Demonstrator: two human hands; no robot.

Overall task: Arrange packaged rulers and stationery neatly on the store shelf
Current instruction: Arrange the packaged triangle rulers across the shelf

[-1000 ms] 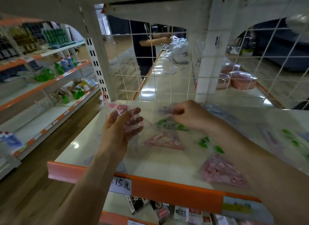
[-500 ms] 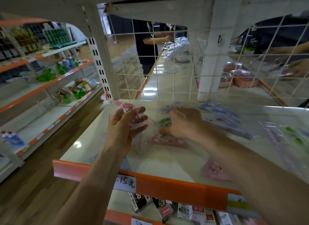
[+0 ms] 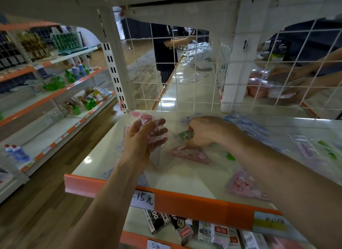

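The shelf board point(image 3: 185, 180) is smooth, glossy cream and mirrors the lights; its orange edge strip point(image 3: 203, 204) looks like satin plastic; the price label point(image 3: 143, 198) is matt white paper; the pink ruler packet point(image 3: 157, 157) and green-printed packet point(image 3: 184, 134) are clear, shiny plastic film; the wire grid point(image 3: 196, 82) looks like white-painted metal; the floor point(image 3: 46, 193) looks wood-grained and matt.

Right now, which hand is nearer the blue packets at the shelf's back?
Right. The right hand, pinching a green packet, sits just left of the blue packets; the left hand, holding pink packets, is farther left.
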